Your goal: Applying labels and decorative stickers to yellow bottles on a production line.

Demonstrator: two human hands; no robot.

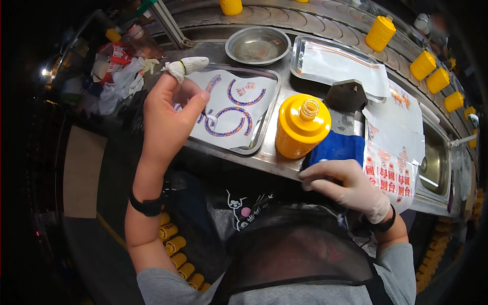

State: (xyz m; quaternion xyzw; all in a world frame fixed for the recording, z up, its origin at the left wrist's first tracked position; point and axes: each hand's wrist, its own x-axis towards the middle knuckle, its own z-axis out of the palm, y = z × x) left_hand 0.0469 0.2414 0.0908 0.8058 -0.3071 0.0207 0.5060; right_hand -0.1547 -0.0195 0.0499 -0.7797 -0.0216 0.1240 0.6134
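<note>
My left hand hovers over a metal tray, its thumb apart from the index finger. A white cloth cover is wrapped on that index finger; the other fingers are partly hidden. White paper in the tray carries curved blue-and-orange patterned decals, and a small white curl shows just below my thumb. My right hand, in a thin white glove, is at the table's front edge beside a blue cloth. Its fingertips come together; anything between them is hidden. Between my hands stands a glossy yellow bottle with an uncapped neck.
Behind the bottle are a round metal bowl, a second tray with paper and a dark block. Printed sheets lie at right, before a sink. Yellow bottles line a conveyor.
</note>
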